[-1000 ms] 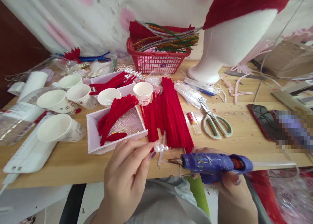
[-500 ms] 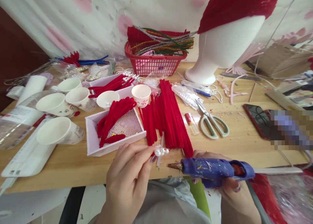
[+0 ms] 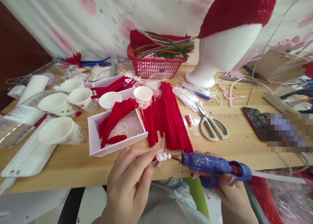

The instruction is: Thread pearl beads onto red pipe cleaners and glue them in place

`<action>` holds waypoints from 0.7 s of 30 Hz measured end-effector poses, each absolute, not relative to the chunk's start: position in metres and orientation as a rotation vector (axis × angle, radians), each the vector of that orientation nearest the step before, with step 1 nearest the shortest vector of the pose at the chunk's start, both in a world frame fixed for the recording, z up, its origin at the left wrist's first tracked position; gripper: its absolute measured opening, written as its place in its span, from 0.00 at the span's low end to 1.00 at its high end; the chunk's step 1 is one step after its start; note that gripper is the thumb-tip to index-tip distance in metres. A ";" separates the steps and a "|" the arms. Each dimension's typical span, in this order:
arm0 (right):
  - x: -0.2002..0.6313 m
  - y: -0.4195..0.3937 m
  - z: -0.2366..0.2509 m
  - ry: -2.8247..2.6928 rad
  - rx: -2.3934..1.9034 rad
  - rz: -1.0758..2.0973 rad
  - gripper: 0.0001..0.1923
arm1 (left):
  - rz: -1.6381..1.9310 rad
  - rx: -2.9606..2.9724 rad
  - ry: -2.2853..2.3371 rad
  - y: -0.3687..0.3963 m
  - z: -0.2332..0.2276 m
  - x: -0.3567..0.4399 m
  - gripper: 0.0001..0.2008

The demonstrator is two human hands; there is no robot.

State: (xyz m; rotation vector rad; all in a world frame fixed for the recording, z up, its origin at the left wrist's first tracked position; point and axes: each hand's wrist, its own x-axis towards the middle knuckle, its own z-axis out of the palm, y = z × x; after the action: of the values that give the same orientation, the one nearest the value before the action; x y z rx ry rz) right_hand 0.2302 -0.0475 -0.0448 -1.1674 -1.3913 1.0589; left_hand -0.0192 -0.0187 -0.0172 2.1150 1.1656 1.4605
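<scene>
- The left hand [image 3: 129, 185] pinches a small cluster of white pearl beads [image 3: 163, 157] between thumb and fingertips, closed tight on it, just past the near edge of the wooden table [image 3: 73, 165].
- The right hand [image 3: 228, 193] is wrapped firmly round the grip of a blue glue gun [image 3: 212, 167]; whether a finger presses the trigger cannot be told, as the gun body hides it.
- The gun's metal nozzle [image 3: 176, 158] points left and sits right against the pearl beads, seemingly touching them.
- A clear glue stick [image 3: 276, 177] juts out of the gun's back end toward the right.
- Just beyond the beads lies a spread of red pipe cleaners [image 3: 168, 116] on the table.
- Left of those stands a shallow white tray [image 3: 117, 146] holding tiny pearls and looped red pieces.
- Right of the pipe cleaners lie a small lighter [image 3: 192, 124] and pale green scissors [image 3: 212, 126].
- Several white paper cups [image 3: 61, 131] lie and stand farther left.
- At the back stands a red basket [image 3: 156, 66] of mixed pipe cleaners, beside a white foam head [image 3: 220, 54] wearing a red covering.
</scene>
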 end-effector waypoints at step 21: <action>0.241 -0.053 -0.060 -1.194 -1.379 0.860 0.21 | 1.455 1.990 1.237 -0.016 -0.021 -0.018 0.15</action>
State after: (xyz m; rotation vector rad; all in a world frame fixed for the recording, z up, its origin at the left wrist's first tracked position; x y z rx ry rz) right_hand 0.2407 -0.0531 -0.0600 -1.3792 -1.1938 0.8599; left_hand -0.0180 -0.0159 -0.0215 1.9902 1.2375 1.4553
